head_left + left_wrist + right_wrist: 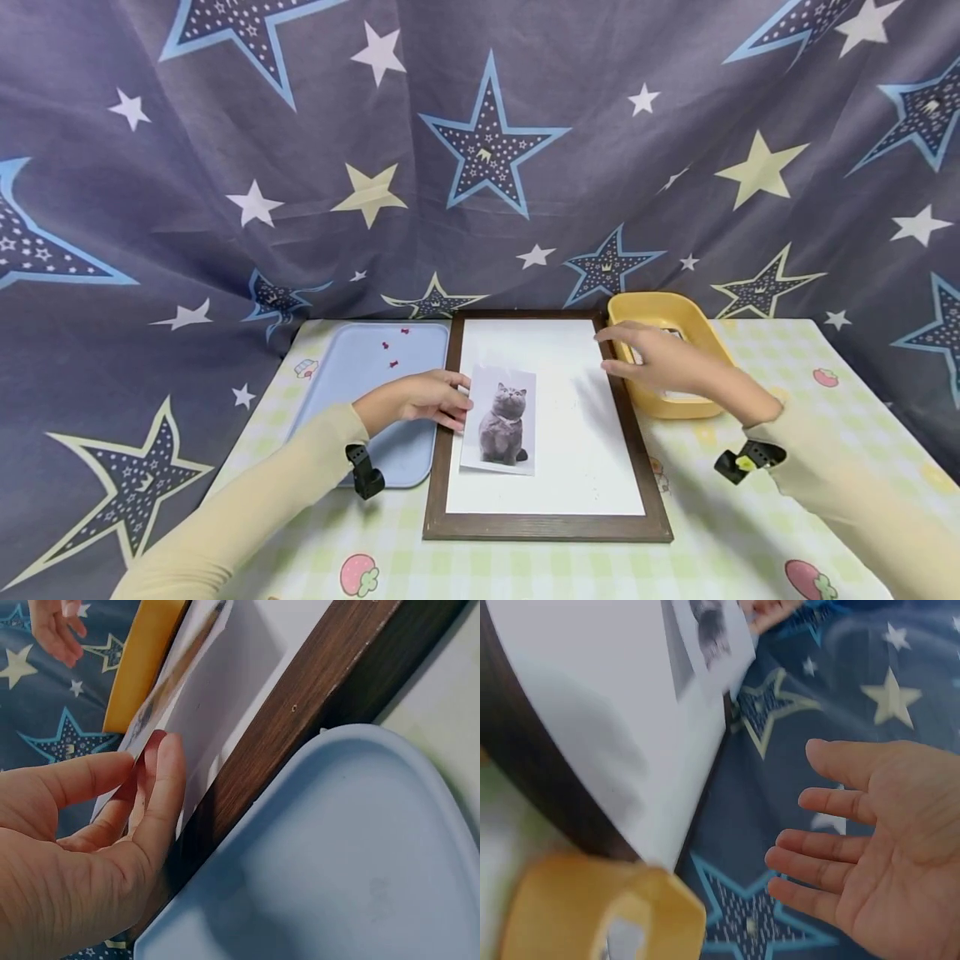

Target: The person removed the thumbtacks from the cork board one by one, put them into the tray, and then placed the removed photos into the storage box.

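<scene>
A photo of a grey cat (501, 425) is over the left part of a white board with a dark brown wooden frame (547, 527). My left hand (422, 398) pinches the photo's left edge between thumb and fingers. In the left wrist view the photo stands partly off the board, with a shadow beneath it. Above the board's right edge is my right hand (660, 360), its fingers spread and apart from everything. The right wrist view shows that hand (870, 847) holding nothing.
Left of the board lies a light blue tray (345, 375) with red push pins (393, 364) on it. A yellow basket (652, 302) holding papers or cards stands at the right. A checked cloth (525, 575) covers the table, and a star-patterned curtain (465, 267) hangs behind.
</scene>
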Demonstrator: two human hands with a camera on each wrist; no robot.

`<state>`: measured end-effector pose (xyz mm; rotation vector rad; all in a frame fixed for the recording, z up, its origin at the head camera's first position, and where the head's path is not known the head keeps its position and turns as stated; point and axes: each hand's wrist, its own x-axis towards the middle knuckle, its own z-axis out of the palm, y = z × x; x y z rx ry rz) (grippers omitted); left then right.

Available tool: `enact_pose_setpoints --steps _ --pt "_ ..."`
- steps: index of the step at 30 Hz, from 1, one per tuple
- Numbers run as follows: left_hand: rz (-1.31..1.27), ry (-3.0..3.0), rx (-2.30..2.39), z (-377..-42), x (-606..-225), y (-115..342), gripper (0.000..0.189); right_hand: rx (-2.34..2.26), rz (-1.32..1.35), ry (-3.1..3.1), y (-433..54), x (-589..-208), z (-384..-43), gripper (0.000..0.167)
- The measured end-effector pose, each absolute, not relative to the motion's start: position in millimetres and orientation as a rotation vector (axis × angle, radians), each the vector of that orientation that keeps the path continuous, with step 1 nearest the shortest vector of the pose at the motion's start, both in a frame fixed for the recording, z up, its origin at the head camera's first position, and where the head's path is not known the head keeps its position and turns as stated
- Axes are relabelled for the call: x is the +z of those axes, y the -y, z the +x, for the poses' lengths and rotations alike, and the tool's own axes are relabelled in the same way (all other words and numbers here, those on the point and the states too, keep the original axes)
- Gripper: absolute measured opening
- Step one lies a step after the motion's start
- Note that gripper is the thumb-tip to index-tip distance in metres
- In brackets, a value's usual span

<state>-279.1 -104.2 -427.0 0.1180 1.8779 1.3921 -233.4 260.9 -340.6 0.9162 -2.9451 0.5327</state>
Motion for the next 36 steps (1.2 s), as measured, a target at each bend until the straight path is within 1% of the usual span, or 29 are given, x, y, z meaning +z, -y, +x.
enact_pose_setpoints --steps 5,10,16,21,27,36 --pt "0.098 -1.873 1.423 -279 -428 103 0.056 0.579 0.842 2.913 -292 -329 -247 0.041" --pt "0.081 -1.862 1.455 -280 -428 103 0.060 0.554 0.697 2.940 -327 -326 -262 0.040" --pt "0.071 -1.851 1.510 -280 -428 104 0.059 0.573 0.471 3.040 -364 -333 -282 0.039" --pt "0.073 -1.836 1.539 -281 -428 105 0.056 0.621 0.290 3.143 -388 -343 -294 0.046" --pt "0.077 -1.835 1.558 -281 -429 106 0.058 0.860 0.143 3.242 -410 -357 -302 0.050" --pt "0.108 -1.808 1.555 -285 -428 105 0.054 1.239 -0.006 3.291 -428 -370 -302 0.055"
